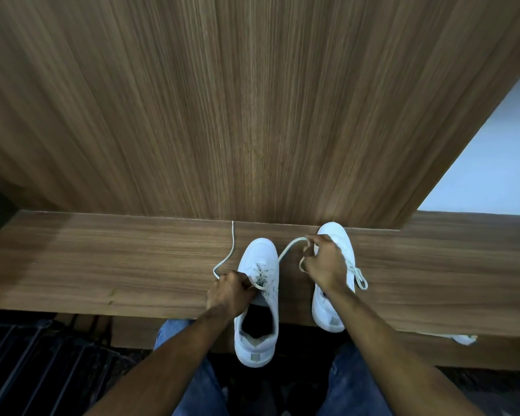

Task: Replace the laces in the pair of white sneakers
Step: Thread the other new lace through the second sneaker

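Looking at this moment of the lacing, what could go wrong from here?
1. The left sneaker sticks out heel-first over the shelf edge; a hard pull on the lace might tip it off.
2. The right hand pulls one end, while the left hand holds the other; uneven pulling may leave unequal ends.
3. The loose end could snag.

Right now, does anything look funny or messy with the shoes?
Yes. The left sneaker sticks out over the front edge of the wooden shelf, heel hanging in the air. Its lace trails loose across the shelf. A white thing, too unclear to name, pokes over the edge on the right.
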`<state>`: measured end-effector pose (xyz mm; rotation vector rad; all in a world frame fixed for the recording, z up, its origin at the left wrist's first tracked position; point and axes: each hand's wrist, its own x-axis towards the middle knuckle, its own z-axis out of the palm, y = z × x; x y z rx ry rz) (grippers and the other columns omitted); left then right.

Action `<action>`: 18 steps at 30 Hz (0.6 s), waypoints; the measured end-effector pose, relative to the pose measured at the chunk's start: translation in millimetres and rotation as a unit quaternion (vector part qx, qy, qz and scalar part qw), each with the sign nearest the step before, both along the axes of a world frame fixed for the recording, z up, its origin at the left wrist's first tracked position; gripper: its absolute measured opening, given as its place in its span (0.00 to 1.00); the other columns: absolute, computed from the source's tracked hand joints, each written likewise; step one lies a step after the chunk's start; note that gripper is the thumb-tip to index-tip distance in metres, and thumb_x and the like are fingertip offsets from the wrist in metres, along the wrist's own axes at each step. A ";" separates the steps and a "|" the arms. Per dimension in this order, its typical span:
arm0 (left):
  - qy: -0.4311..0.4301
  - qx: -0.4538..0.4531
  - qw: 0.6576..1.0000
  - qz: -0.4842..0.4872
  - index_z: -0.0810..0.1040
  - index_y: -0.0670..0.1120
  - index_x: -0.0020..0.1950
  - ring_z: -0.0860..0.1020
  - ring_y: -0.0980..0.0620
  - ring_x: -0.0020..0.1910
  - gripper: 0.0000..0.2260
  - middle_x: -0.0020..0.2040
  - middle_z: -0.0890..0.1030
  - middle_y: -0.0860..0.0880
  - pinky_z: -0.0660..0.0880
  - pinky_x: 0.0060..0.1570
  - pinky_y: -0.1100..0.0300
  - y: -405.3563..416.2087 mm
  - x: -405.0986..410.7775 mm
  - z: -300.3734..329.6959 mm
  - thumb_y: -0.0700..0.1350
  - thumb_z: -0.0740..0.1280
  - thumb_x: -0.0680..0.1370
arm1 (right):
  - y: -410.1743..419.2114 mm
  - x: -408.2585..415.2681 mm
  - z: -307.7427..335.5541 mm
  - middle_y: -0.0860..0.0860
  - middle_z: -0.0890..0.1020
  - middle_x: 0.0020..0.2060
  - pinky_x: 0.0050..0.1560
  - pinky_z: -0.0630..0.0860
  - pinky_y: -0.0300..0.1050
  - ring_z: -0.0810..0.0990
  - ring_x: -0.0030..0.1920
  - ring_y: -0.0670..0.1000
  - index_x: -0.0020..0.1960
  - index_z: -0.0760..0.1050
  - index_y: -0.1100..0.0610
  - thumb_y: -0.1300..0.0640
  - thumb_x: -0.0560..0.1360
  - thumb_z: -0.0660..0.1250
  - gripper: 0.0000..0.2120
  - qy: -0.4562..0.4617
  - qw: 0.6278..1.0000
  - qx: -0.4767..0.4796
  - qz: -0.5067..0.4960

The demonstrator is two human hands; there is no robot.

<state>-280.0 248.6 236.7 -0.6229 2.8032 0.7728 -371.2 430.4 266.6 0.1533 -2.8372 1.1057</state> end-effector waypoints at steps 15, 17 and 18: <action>0.002 -0.008 1.000 -0.012 0.81 0.50 0.49 0.79 0.41 0.56 0.10 0.53 0.82 0.45 0.75 0.50 0.54 -0.3 0.1 -1.7 0.53 0.67 0.73 | -26.1 40.5 -32.8 0.50 0.77 0.65 0.58 0.75 0.53 0.77 0.62 0.59 0.69 0.66 0.43 0.56 0.76 0.60 0.23 -0.137 0.951 0.154 0.232; 0.002 -0.008 1.000 -0.014 0.81 0.50 0.49 0.79 0.41 0.56 0.10 0.53 0.82 0.44 0.75 0.50 0.53 -0.2 0.5 -1.3 0.53 0.67 0.73 | -25.9 38.6 -33.4 0.50 0.78 0.62 0.54 0.76 0.52 0.78 0.60 0.59 0.64 0.71 0.45 0.55 0.75 0.61 0.17 -0.129 0.943 0.182 0.249; 0.002 -0.007 1.000 -0.015 0.81 0.50 0.50 0.79 0.41 0.56 0.11 0.53 0.82 0.44 0.75 0.50 0.53 0.0 0.8 -1.7 0.54 0.67 0.73 | -25.1 38.8 -34.3 0.51 0.79 0.60 0.53 0.77 0.52 0.78 0.59 0.60 0.61 0.72 0.46 0.54 0.76 0.61 0.15 -0.121 0.942 0.191 0.248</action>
